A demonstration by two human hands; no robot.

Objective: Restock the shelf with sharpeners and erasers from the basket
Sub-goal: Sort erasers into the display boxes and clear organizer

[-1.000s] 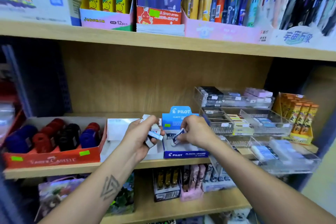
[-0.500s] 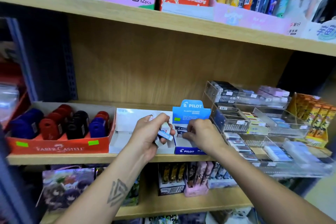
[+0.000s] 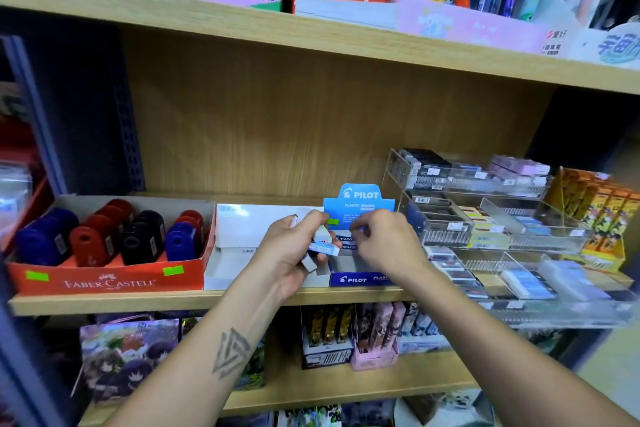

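Standing along the wooden shelf [image 3: 104, 302], a red sharpener box [image 3: 104, 279] sits left of a blue eraser box [image 3: 360, 279]. Just before it, the left hand [image 3: 291, 253] grips several erasers [image 3: 323, 248]; the right hand [image 3: 384, 246] has its fingers [image 3: 360, 227] curled, pinching something too small to tell.

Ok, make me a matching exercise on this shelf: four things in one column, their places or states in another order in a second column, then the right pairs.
Things
1. Faber-Castell box
2. Pilot box
3. left hand
4. clear acrylic organizer

Places or states
A. holds several small erasers
B. far right of the middle shelf
C. left end of the middle shelf, filled with blue, red and black sharpeners
D. under the right hand, beside the white box

Pairs: 1-C, 2-D, 3-A, 4-B
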